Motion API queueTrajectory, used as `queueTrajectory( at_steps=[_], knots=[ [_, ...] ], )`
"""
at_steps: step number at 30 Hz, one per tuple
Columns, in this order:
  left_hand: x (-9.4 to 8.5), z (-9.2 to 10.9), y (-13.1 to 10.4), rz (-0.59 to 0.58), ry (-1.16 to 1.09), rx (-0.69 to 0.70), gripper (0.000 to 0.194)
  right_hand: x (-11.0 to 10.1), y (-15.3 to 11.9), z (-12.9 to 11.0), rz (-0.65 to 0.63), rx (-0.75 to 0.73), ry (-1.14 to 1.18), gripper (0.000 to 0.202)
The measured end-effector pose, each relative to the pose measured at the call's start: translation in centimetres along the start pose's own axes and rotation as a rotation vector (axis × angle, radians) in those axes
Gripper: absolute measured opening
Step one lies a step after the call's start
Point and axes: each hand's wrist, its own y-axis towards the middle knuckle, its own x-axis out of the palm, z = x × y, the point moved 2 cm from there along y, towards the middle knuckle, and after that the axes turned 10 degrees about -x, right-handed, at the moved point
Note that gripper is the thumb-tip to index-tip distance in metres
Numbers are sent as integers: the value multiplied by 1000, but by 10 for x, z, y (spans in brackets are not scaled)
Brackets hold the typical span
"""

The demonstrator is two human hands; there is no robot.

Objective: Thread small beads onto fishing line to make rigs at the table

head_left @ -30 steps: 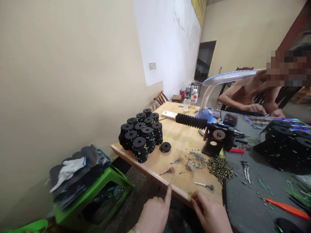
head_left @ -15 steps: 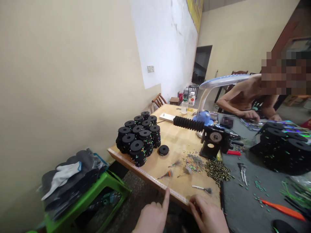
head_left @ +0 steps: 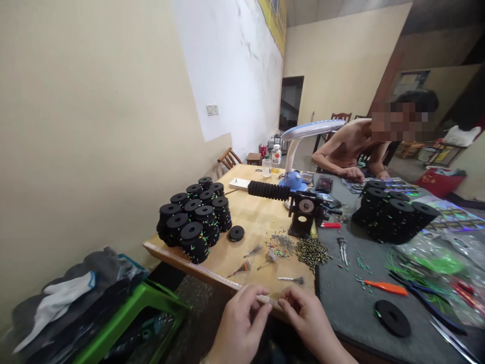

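My left hand [head_left: 242, 321] is at the front edge of the wooden table [head_left: 250, 202], thumb and fingers curled toward each other over a measuring tape strip [head_left: 215, 275]. Close on its right, my right hand [head_left: 305, 311] has its thumb and index finger pinched at the same edge. Whatever lies between the fingertips of either hand is too small to make out. Just beyond them are a white-handled bristle bunch [head_left: 291, 279], an orange-tipped one [head_left: 242, 268] and a pile of dark gold beads [head_left: 311, 253].
Stacked black foam spools [head_left: 191, 231] stand at the left. A black clamp device [head_left: 303, 212] and a blue lamp [head_left: 293, 181] are behind the beads. Orange-handled tool [head_left: 385, 287] and a foam disc [head_left: 392, 317] lie right. A person [head_left: 348, 151] sits across.
The view has turned right. My left index finger, stretched out before, is now bent in toward the thumb, and my left hand is nearer my right.
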Motion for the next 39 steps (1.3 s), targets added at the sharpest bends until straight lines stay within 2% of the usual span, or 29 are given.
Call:
queueTrajectory(
  at_steps=[2, 5, 12, 17, 21, 27, 33, 39],
  knots=[
    [17, 5, 4, -100, -90, -26, 25, -5, -1, -3, 1, 23, 101, 23],
    [34, 7, 10, -235, -198, -90, 18, -13, -3, -7, 15, 45, 222, 22],
    [36, 12, 17, -318, -419, -222, 30, -25, -9, -1, -36, 143, 614, 29],
    [41, 16, 13, -421, -663, -433, 44, -40, -13, -4, -140, 136, 599, 26],
    [41, 19, 8, -413, -772, -500, 45, -47, -19, -4, -204, 147, 680, 27],
    [38, 23, 6, -414, -901, -556, 44, -45, -25, 6, -278, 229, 823, 32],
    [37, 21, 6, -412, -1010, -590, 45, -47, -30, 11, -238, 249, 820, 29],
    [35, 20, 5, -396, -1043, -603, 45, -53, -34, 15, -213, 235, 700, 18]
  ],
)
